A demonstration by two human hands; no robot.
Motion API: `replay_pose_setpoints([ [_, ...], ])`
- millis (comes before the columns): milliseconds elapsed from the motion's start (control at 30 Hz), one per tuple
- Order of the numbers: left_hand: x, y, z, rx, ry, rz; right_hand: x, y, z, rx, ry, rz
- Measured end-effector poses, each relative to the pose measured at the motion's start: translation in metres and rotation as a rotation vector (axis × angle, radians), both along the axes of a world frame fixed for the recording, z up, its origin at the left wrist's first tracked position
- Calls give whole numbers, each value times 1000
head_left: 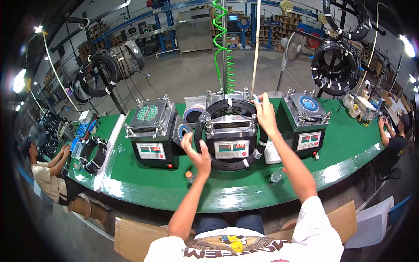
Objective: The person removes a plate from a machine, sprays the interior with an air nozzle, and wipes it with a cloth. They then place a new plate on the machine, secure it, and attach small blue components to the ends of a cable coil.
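Note:
A coil of black cable stands upright in front of the middle polishing machine, whose red digits show through the ring. White ties wrap the coil in places. My left hand is at the coil's left side, its thumb and fingers apart and curved. At the upper right of the coil, my right hand is raised with its fingers drawn together. A small whitish tip shows at those fingertips; I cannot tell what it is. Loose black cable crosses the upper part of the ring.
Similar machines stand on the left and right of the green bench. An orange-capped bottle and a clear bottle are near the front. People work at the far left and right. Green coiled hose hangs behind.

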State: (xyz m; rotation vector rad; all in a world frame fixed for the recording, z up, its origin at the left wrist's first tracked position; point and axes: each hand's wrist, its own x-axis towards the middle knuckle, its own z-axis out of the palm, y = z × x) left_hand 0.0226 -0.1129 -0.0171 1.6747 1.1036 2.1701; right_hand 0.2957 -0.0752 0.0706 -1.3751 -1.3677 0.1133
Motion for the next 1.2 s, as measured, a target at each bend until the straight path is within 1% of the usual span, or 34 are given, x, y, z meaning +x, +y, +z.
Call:
replay_pose_setpoints([
  [33,0,12,35,25,62,-61,-7,-3,-7,87,124,57],
  [67,5,27,67,44,126,-121,-14,-3,-18,201,169,61],
  [133,26,68,113,-26,182,-340,-25,-5,-32,136,201,-85],
  [167,36,96,126,-43,313,-348,-29,-6,-30,198,242,-74],
  [200,47,127,131,-59,446,-352,-30,-8,-29,199,251,-70],
  [267,65,182,136,-275,798,-338,-31,-10,-28,204,272,-59],
  [333,78,228,136,-621,1141,-441,-29,-8,-31,229,299,-41],
  [367,83,224,156,-845,1176,-458,-27,-7,-34,233,292,-49],
  [467,99,219,169,-774,1377,-389,-24,-8,-34,236,283,-31],
  [500,104,218,167,-702,1446,-342,-24,-8,-34,255,280,-15],
  [533,106,218,167,-689,1479,-315,-24,-8,-36,272,280,0],
  [600,109,214,170,-662,1539,-265,-23,-10,-36,212,278,-22],
  [733,114,193,175,-460,1652,-142,-24,-13,-33,165,275,-26],
  [833,117,198,175,-422,1824,-179,-22,-12,-33,178,255,-42],
  [933,120,202,182,-517,1966,-240,-24,-12,-36,196,236,-52],
  [1033,112,221,189,-803,1752,-513,-23,-9,-35,234,223,-60],
  [1133,85,221,178,-670,1342,-665,-23,-10,-35,207,215,-65],
  [1167,77,221,169,-587,1308,-688,-22,-10,-34,197,231,-46],
  [1200,68,218,157,-442,1166,-621,-21,-12,-34,189,246,-30],
])
